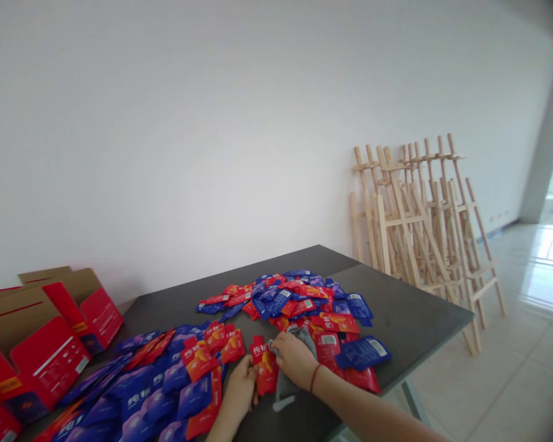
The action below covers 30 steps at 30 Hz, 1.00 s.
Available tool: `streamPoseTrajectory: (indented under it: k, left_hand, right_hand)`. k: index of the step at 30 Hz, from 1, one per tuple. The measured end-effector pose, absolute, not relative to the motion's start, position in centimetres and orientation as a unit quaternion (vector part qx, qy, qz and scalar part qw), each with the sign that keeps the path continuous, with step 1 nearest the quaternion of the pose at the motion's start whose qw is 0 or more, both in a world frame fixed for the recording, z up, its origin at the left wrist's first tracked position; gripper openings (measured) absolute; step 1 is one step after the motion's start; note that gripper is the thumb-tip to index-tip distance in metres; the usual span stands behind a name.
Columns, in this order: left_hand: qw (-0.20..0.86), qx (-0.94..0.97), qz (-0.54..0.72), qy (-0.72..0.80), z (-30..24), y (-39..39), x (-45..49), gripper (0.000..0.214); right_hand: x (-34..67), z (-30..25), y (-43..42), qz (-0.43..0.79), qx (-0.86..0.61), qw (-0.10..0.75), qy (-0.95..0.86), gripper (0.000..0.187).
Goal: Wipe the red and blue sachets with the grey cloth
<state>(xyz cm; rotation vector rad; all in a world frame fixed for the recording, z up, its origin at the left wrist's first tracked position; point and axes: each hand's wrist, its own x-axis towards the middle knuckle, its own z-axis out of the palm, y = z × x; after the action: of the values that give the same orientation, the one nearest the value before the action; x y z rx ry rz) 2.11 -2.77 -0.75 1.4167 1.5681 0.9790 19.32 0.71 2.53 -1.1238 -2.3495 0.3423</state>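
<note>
A red pouch (267, 376) with orange fruit printed on it stands between my hands near the table's front edge. My left hand (241, 385) grips its left side, with the fingers closed behind it. My right hand (297, 359) is closed on a grey cloth (304, 339) at the pouch's upper right side; part of the cloth hangs below that hand. A pile of red and blue pouches (281, 298) lies just behind my hands. More pouches, mostly blue (141, 399), spread in overlapping rows left of my left hand.
Open red cardboard boxes (50, 362) stand at the left on the dark table (332, 261). Beyond its right edge, several wooden easels (410, 215) lean against the white wall. A small whitish mark (283, 403) lies on the tabletop below the cloth.
</note>
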Motion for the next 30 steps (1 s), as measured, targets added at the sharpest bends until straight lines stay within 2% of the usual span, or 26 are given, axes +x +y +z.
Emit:
streamPoseTrajectory:
  k: [5, 11, 16, 21, 28, 30]
  left_hand:
    - [0.383, 0.557, 0.397, 0.622, -0.5, -3.0, 1.8, 0.051]
    - [0.398, 0.546, 0.389, 0.626, -0.2, -2.8, 1.7, 0.06]
    - [0.394, 0.539, 0.388, 0.636, -0.1, -2.8, 2.0, 0.059]
    - [0.379, 0.54, 0.39, 0.643, 0.1, -3.1, 2.2, 0.058]
    - [0.361, 0.549, 0.377, 0.653, 0.0, -2.6, 2.1, 0.059]
    - [0.345, 0.556, 0.365, 0.662, -0.2, -2.4, 2.2, 0.058]
  right_hand:
    - [18.0, 2.9, -1.2, 0.122, -0.24, 0.264, -0.926, 0.039]
    - [19.8, 2.5, -2.9, 0.125, -0.215, 0.249, -0.936, 0.037]
    - [19.5, 2.4, -1.4, 0.117, -0.343, 0.243, -0.9, 0.033]
    - [18.1, 2.8, 0.8, 0.158, -0.478, 0.232, -0.832, 0.027]
    - [18.4, 2.7, 2.6, 0.229, -0.518, 0.254, -0.784, 0.023]
    - [18.6, 2.5, 2.8, 0.244, -0.524, 0.27, -0.77, 0.027]
